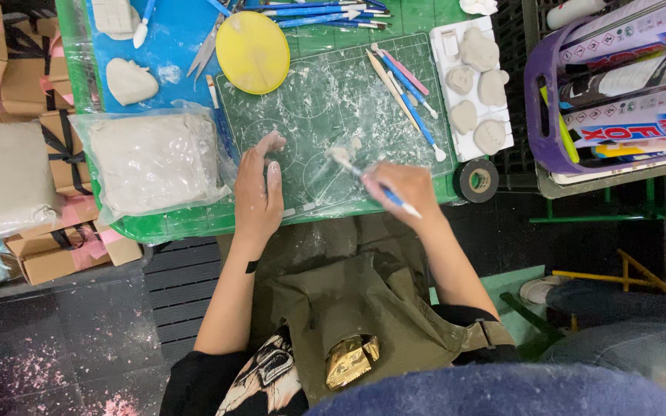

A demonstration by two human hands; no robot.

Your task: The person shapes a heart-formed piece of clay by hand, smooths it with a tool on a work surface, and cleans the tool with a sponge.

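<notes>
My right hand [404,187] pinches the blue tool [371,182] against soft, fragile clay [342,150]; my left hand [260,189] rests spread on the mat [333,92].

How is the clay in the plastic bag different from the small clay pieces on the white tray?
The bagged clay is one large, rough, shapeless slab; the small clay pieces are several separate, smooth, rounded forms. The bagged clay lies wrapped in clear plastic by the left hand; the pieces lie uncovered on the white tray, beyond the right hand. Both are pale grey.
</notes>
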